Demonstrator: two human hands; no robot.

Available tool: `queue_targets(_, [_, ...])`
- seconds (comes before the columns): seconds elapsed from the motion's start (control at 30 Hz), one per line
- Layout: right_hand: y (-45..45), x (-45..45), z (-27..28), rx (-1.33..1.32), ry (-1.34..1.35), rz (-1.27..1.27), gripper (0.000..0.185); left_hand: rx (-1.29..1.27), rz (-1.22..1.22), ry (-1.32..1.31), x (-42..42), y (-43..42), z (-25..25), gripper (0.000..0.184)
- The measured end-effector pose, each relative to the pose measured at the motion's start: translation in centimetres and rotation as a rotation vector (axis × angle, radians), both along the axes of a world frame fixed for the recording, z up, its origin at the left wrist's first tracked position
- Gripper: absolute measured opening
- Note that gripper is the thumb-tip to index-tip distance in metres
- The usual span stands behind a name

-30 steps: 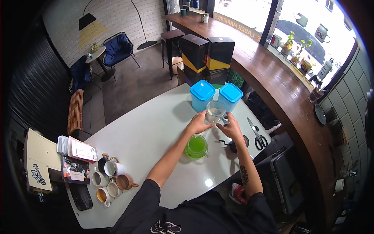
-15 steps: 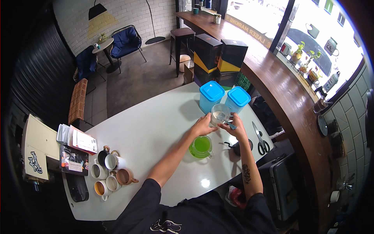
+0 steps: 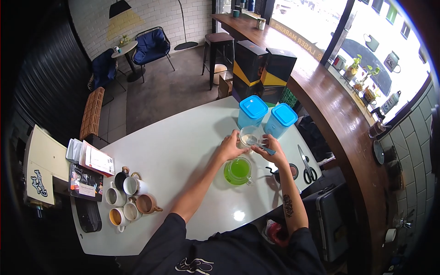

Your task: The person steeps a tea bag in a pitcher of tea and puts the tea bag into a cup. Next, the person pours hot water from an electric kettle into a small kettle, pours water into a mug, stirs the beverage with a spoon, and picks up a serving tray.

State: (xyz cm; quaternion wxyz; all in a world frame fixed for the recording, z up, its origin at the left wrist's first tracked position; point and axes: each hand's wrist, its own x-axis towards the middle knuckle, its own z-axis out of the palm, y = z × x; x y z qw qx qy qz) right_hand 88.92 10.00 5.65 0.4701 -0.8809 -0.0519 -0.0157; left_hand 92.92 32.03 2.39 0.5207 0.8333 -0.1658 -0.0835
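A clear glass cup point(image 3: 250, 134) with something pale at its bottom is held between my two hands. My left hand point(image 3: 231, 146) wraps its left side. My right hand point(image 3: 272, 153) is closed at its right side and also holds a spoon with a blue-grey handle point(image 3: 267, 150). Just below my hands stands a glass mug of green liquid point(image 3: 238, 170), its handle to the right. Behind the cup are two blue-lidded containers, the left one point(image 3: 253, 108) and the right one point(image 3: 283, 115).
Scissors point(image 3: 308, 167) and a round dark object point(image 3: 290, 171) lie right of my right forearm on the white table point(image 3: 183, 146). Several mugs point(image 3: 132, 185) cluster at the left, beside papers point(image 3: 97, 159). Black boxes point(image 3: 250, 64) stand behind the containers.
The cup has moved slightly left relative to the containers, with both hands around it. The spoon handle now shows clearly in my right hand. The camera view has shifted.
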Motion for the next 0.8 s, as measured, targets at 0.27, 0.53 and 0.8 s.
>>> queue_targets(0.27, [3.2,0.8,1.0,0.072,0.079,0.103,0.075,0.183,0.077,0.012,-0.3,3.4,2.3,0.104])
queue_targets(0.53, [7.8,1.6,2.1,-0.039,-0.021,0.251,0.054,0.059,0.168,-0.074,0.1,8.4,0.3,0.103])
queue_targets(0.8, [12.8,1.6,0.7,0.046,0.102,0.365,0.045,0.042,0.248,-0.122,-4.4,13.7,1.3,0.112])
